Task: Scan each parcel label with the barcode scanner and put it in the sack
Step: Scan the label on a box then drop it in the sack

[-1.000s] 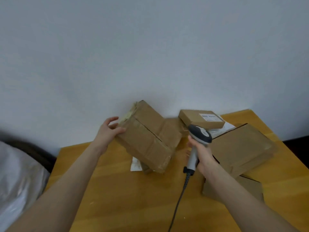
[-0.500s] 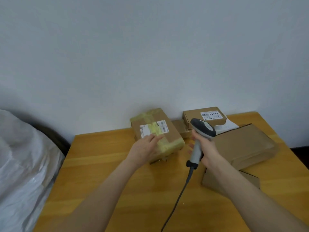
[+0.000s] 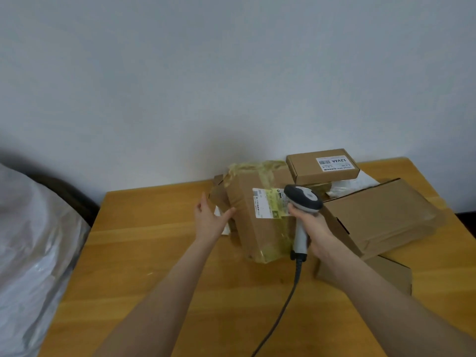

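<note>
- Finds the parcel (image 3: 257, 235) flat on the desk (image 3: 154, 253), label (image 3: 265, 202) up and turned lengthwise; a second ago held tilted in the air with only bare cardboard showing.
- Leaves the left grip (image 3: 208, 220) released, fingers straight, thumb against the parcel's left edge; half a second ago laid on top of the label.
- Keeps the right grip (image 3: 314, 228) clenched round the handle of the scanner (image 3: 305, 198), head now over the label's right end; cable (image 3: 283, 310) trailing away on the near side of the parcel.
- Suggests a label exposed and steadied, with the scan about to start or under way; no beam visible, so cannot tell whether read yet; bagging not yet done.
- Puts the sack (image 3: 31, 240) well left of the parcel, past the desk edge, white and crumpled.
- Shows more cardboard right of the parcel: a small box (image 3: 306, 167) with its own label behind, a flat box (image 3: 381, 215) just beside, lying over a low box (image 3: 391, 274) nearer the camera.
- Sets everything on yellow wood, against a plain pale wall (image 3: 231, 73) behind the parcel.
</note>
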`<state>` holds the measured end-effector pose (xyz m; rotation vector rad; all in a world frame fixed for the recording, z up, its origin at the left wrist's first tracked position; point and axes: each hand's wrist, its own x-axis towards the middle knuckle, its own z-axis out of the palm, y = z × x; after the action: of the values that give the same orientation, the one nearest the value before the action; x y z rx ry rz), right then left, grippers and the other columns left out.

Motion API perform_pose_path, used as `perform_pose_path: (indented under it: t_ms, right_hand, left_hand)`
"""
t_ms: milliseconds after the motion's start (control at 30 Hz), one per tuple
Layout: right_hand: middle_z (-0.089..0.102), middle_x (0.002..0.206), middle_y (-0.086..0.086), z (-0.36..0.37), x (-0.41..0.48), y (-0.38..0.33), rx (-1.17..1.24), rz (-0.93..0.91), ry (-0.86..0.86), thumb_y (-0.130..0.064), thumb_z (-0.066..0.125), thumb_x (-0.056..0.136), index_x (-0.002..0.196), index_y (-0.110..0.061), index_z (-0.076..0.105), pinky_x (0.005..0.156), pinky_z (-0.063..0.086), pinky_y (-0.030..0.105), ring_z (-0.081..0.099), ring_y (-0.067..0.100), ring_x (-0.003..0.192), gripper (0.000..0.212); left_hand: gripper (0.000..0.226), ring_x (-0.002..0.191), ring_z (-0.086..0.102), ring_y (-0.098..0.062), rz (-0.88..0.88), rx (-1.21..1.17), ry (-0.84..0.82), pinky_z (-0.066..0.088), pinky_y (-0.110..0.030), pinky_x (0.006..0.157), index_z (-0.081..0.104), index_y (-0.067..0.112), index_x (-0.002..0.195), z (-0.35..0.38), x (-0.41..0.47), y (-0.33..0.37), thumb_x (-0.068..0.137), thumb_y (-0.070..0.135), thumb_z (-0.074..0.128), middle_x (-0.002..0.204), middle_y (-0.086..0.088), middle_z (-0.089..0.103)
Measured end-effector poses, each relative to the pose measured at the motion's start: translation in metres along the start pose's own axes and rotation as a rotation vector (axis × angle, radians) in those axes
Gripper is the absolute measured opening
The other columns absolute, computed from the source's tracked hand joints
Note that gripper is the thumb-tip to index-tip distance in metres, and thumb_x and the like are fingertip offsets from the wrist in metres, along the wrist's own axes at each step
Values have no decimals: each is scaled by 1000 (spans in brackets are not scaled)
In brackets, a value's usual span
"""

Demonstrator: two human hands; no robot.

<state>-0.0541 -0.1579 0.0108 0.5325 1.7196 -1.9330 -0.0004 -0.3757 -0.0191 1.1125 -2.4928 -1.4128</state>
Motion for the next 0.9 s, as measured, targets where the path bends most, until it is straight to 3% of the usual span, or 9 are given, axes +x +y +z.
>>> perform_pose_path:
  t_ms: [133, 233, 300, 367, 500, 667, 767, 833, 900]
  right_hand:
    - [62, 104, 3, 0, 10, 4, -28, 1, -9, -22, 74, 84, 123, -14, 56, 87, 42, 37, 55, 21, 95, 44]
    - [62, 107, 2, -1, 12, 6, -66, -3, -40, -24, 75, 84, 122, -18, 55, 89, 43, 38, 55, 22, 100, 44]
    - [62, 104, 0, 0, 11, 7, -70, -3, -57, -25, 74, 84, 117, -20, 55, 86, 43, 37, 55, 18, 94, 39]
    - [63, 108, 1, -1, 12, 7, -64, -19, -73, -25, 75, 84, 118, -21, 57, 87, 46, 37, 56, 19, 98, 39]
    - [64, 104, 0, -9, 6, 10, -5, 4, -28, -24, 74, 84, 117, -19, 59, 86, 44, 36, 56, 20, 98, 36]
    - [60, 101, 8, -31, -18, 32, 59, 145, 61, -26, 74, 84, 116, -14, 56, 78, 43, 37, 54, 24, 90, 39]
    - [60, 103, 10, -32, -36, 49, 81, 210, -5, -29, 77, 81, 116, -13, 57, 89, 46, 44, 54, 29, 98, 43]
    - [62, 107, 11, -30, -45, 52, 66, 181, -23, -28, 78, 79, 116, -14, 59, 95, 46, 47, 55, 30, 103, 44]
    - [62, 107, 10, -29, -54, 50, 30, 142, -39, -26, 78, 80, 112, -16, 59, 93, 47, 44, 55, 28, 102, 39]
  left_hand:
    - [101, 142, 25, -31, 89, 4, -41, 31, -46, 111, 9, 24, 154, 5, 26, 35, 79, 58, 67, 158, -9, 11]
    - [97, 144, 21, -32, 154, -19, -71, 27, -51, 112, 9, 32, 153, 13, 43, 62, 79, 62, 64, 158, -9, 11]
    - [90, 142, 25, -32, 207, 7, -117, 28, -52, 112, 16, 36, 151, 16, 53, 79, 79, 66, 61, 157, -10, 18]
    - [86, 135, 39, -30, 204, 36, -168, 37, -48, 108, 32, 30, 146, 20, 62, 90, 75, 70, 60, 150, -9, 35]
    - [66, 111, 51, -24, 84, 105, -166, 48, -42, 93, 42, 17, 136, 17, 58, 81, 83, 51, 65, 132, -5, 50]
    - [59, 95, 60, -28, -197, -163, -237, 56, -37, 68, 37, 25, 140, -16, 28, 40, 88, 35, 62, 122, -9, 52]
    - [55, 108, 57, -30, -297, -174, -381, 54, -47, 83, 42, 33, 137, -37, 5, 13, 86, 34, 62, 122, -3, 52]
    - [57, 112, 54, -27, -340, -123, -442, 46, -52, 94, 50, 28, 128, -52, -7, -1, 75, 41, 67, 125, -1, 50]
    - [55, 110, 54, -22, -356, -75, -467, 45, -51, 95, 57, 24, 118, -66, -19, -10, 70, 49, 67, 127, 0, 52]
